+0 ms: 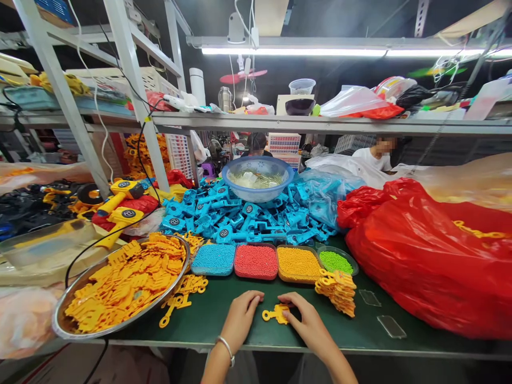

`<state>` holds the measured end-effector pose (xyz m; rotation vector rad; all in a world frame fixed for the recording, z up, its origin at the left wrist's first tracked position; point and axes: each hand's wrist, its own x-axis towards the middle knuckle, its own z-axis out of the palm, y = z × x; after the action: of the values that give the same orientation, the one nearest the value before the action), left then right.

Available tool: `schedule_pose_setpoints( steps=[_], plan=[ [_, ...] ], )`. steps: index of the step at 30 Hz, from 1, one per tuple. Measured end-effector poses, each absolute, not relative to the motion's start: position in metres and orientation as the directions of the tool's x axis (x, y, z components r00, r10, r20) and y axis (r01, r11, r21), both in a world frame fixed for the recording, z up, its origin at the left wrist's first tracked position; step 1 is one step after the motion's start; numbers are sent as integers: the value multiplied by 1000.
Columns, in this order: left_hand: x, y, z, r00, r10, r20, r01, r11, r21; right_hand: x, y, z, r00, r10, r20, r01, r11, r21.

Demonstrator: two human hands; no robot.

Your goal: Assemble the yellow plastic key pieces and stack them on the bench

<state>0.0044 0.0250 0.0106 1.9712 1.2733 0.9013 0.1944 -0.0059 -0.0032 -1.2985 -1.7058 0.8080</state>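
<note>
My right hand grips a flat yellow plastic piece with a ring at one end, low over the green tabletop. To its left is my left hand, a bracelet on the wrist, thumb and fingers drawn together; whatever they hold, if anything, is hidden. In front of both hands stand trays of small beads: blue, red, yellow and a round tub of green ones. A stack of similar yellow pieces rises right of my right hand.
A metal bowl heaped with yellow pieces stands left, loose ones beside it. Blue plastic parts pile up behind the trays, with a basin on top. A large red bag bulges at right. Two people sit beyond the shelf.
</note>
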Motion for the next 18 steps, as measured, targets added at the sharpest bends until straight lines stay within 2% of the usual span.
schedule_pose_setpoints(
  steps=[4,9,14,18],
  plan=[
    [-5,21,14,314,928,203,527,-347,776,189,-7,0,-149,959,241,475,283,-833],
    [7,3,15,419,870,260,638,-486,597,173,-7,2,-181,942,281,506,334,-795],
    [13,-12,7,322,880,349,749,-462,475,155,2,1,-132,958,254,569,283,-772],
    [12,-15,0,258,901,348,769,-410,491,118,28,24,-142,933,330,706,330,-627]
  ],
)
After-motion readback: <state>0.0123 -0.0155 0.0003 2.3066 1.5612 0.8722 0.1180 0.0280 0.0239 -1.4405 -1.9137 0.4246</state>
